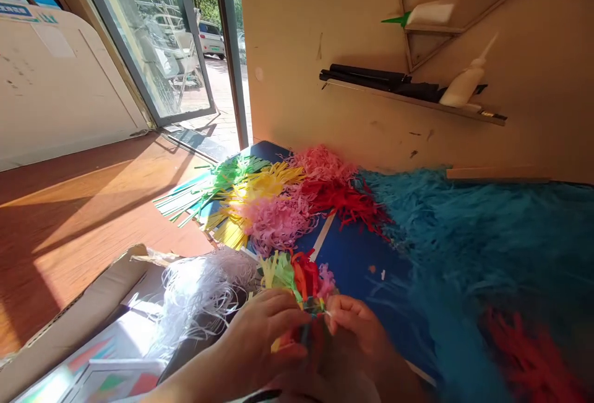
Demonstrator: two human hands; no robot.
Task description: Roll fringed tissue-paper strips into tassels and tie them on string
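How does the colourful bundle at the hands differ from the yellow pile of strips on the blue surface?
The colourful bundle mixes yellow, green, red and pink, while the yellow pile is one colour. The bundle is between the left hand and right hand; the pile lies unheld on the blue surface. The bundle looks smaller than the pile. Both consist of narrow strips.

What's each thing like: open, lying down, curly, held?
Glass door: open
Cardboard box: open
Green-nozzled squeeze bottle: lying on its side
Pale-nozzled squeeze bottle: nozzle pointing up
White shreds: loose, tangled
Green strips: mostly straight, fanned out
Light-pink strips: curly, heaped
Blue shreds: spread loosely
Coloured strip bundle: held
Left hand: fingers curled around the bundle
Right hand: fingers bent beside the bundle
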